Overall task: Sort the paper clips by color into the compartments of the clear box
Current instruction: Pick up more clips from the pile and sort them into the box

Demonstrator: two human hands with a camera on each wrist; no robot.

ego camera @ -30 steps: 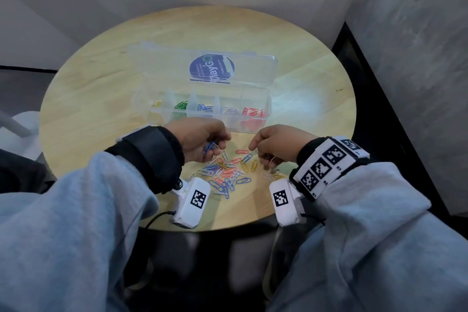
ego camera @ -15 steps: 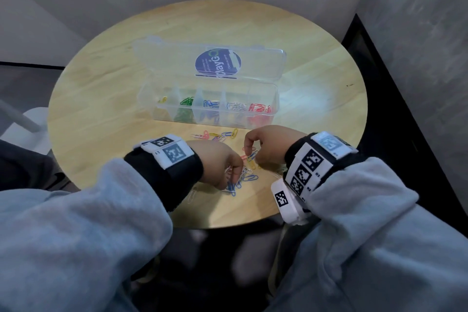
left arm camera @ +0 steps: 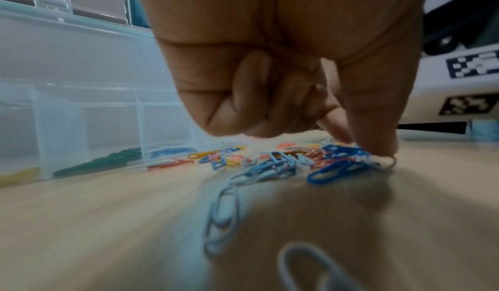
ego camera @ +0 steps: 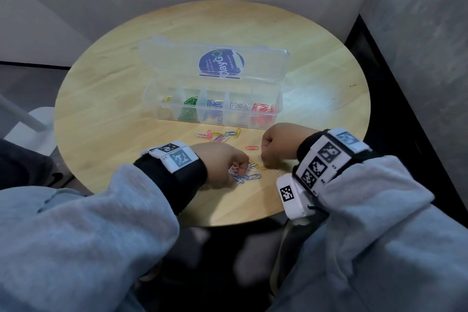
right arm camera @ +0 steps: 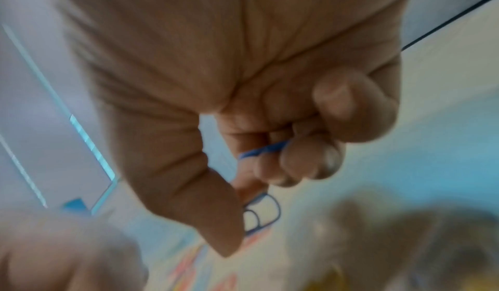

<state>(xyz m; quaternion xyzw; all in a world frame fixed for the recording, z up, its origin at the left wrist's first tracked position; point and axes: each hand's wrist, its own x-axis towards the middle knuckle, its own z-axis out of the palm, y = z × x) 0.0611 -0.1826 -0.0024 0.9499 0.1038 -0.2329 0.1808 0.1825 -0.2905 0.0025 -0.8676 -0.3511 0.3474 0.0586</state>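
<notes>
The clear box (ego camera: pixel 278 99) stands open mid-table, its compartments holding yellow, green, blue, white and red clips from left to right. Loose paper clips (ego camera: pixel 220 135) of mixed colors lie in front of it, and a denser pile (ego camera: pixel 249 176) sits between my hands. My left hand (ego camera: pixel 244 168) is palm down on that pile. In the left wrist view its thumb and forefinger (left arm camera: pixel 361 144) pinch a blue clip (left arm camera: pixel 343 151) there. My right hand (ego camera: pixel 263 157) is curled just right of the pile. The right wrist view shows it holding blue clips (right arm camera: pixel 263 150) in its fingers.
The box's lid (ego camera: pixel 177 58) lies flat behind it with a blue sticker (ego camera: pixel 220 63). The round wooden table (ego camera: pixel 101 109) ends close to my wrists. Walls stand behind it and on the right. A single red clip (ego camera: pixel 252 147) lies apart between the hands.
My left hand has turned palm down and dropped from beside the box onto the pile. My right hand stayed at the pile's right edge.
</notes>
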